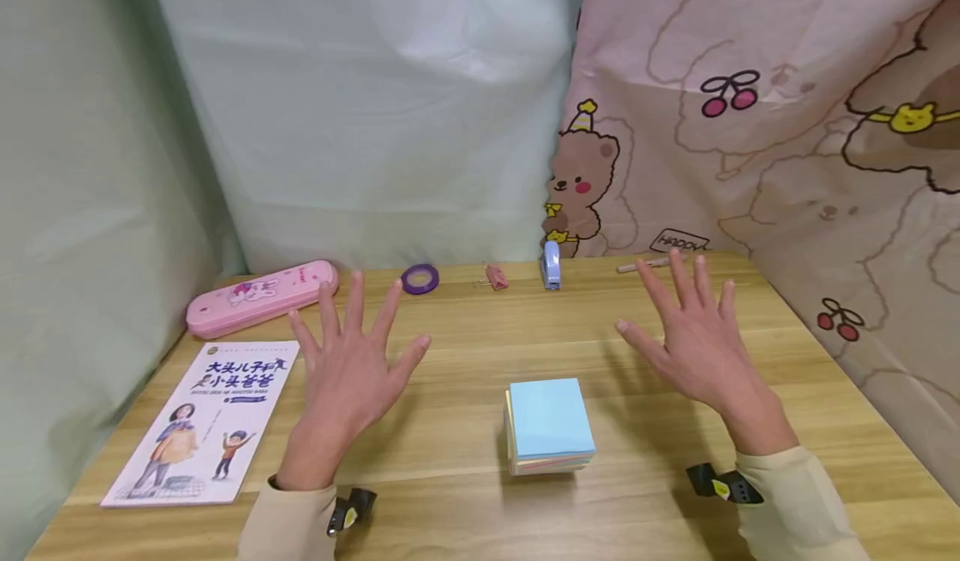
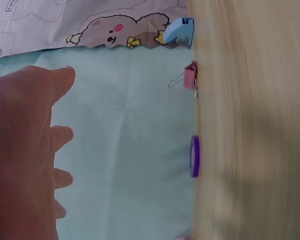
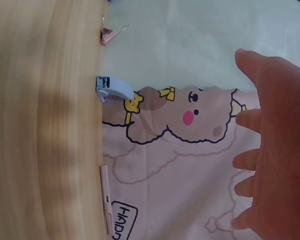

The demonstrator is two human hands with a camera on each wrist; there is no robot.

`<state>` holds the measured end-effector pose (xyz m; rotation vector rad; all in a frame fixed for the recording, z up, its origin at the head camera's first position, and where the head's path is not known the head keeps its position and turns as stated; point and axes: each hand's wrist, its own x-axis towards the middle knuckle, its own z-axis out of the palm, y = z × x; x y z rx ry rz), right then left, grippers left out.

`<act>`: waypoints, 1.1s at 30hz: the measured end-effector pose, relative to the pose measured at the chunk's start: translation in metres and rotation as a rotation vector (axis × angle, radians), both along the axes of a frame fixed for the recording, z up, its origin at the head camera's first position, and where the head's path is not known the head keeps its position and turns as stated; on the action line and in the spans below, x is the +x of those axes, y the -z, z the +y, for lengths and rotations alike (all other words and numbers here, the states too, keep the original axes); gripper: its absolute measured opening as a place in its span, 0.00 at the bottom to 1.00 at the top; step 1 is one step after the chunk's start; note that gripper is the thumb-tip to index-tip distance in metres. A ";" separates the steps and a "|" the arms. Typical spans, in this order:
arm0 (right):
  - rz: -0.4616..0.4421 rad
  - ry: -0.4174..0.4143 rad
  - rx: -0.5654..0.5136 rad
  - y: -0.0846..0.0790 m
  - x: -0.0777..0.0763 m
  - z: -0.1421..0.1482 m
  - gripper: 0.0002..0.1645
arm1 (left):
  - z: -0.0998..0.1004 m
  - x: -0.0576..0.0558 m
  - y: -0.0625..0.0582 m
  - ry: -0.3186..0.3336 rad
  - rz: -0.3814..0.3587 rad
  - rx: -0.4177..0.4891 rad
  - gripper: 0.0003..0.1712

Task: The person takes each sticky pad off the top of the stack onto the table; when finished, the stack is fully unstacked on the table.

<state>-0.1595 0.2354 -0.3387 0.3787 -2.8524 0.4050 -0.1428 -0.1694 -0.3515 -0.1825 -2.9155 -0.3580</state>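
Observation:
Both hands hover over the wooden table with fingers spread and nothing held. In the head view the left hand (image 1: 348,382) is between a picture book (image 1: 206,423) and a stack of sticky notes (image 1: 551,423) with a blue sheet on top. To the right of that stack, the right hand (image 1: 701,348) is raised, its fingertips overlapping a thin pink pen (image 1: 637,267) at the back. The left wrist view shows the left hand (image 2: 25,145) side-on with its thumb apart. Similarly, the right wrist view has the right hand (image 3: 280,145) with fingers extended.
Along the back edge lie a pink pencil case (image 1: 262,298), a purple roll of tape (image 1: 420,278), a pink binder clip (image 1: 496,277) and a light blue stapler (image 1: 551,265). Fabric curtains (image 1: 360,127) hang behind the table and at its sides.

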 end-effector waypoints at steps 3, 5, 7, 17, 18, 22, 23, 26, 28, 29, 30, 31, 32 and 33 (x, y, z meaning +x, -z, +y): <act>-0.018 -0.045 -0.064 -0.001 0.001 -0.001 0.50 | 0.006 0.005 -0.003 0.073 -0.048 0.072 0.49; -0.060 -0.120 -0.165 -0.001 0.004 -0.003 0.48 | 0.016 0.012 -0.006 0.174 -0.107 0.163 0.50; -0.131 -0.232 -0.282 0.001 0.009 -0.006 0.47 | 0.029 0.024 -0.009 0.278 -0.187 0.256 0.51; -0.463 -0.628 -0.511 0.028 0.026 -0.026 0.53 | 0.076 0.054 -0.007 0.421 -0.331 0.406 0.57; -0.476 -0.633 -0.521 0.030 0.026 -0.028 0.53 | 0.078 0.053 -0.005 0.426 -0.319 0.404 0.57; -0.509 -0.653 -0.543 0.032 0.027 -0.032 0.53 | 0.083 0.052 -0.001 0.443 -0.285 0.402 0.55; -0.513 -0.656 -0.548 0.032 0.028 -0.033 0.53 | 0.084 0.052 -0.001 0.443 -0.282 0.398 0.55; -0.511 -0.663 -0.557 0.032 0.029 -0.033 0.50 | 0.086 0.051 0.000 0.438 -0.285 0.397 0.55; -0.503 -0.664 -0.557 0.031 0.031 -0.034 0.47 | 0.088 0.052 0.000 0.436 -0.293 0.401 0.56; -0.503 -0.659 -0.554 0.031 0.032 -0.035 0.46 | 0.088 0.052 0.001 0.436 -0.299 0.404 0.56; -0.499 -0.655 -0.548 0.030 0.033 -0.036 0.45 | 0.088 0.053 0.001 0.434 -0.307 0.410 0.56; -0.496 -0.649 -0.540 0.030 0.035 -0.036 0.45 | 0.089 0.053 0.002 0.433 -0.315 0.415 0.56; -0.492 -0.643 -0.532 0.030 0.036 -0.037 0.44 | 0.089 0.053 0.003 0.431 -0.321 0.420 0.56; -0.485 -0.636 -0.519 0.029 0.038 -0.037 0.44 | 0.089 0.054 0.003 0.430 -0.330 0.425 0.57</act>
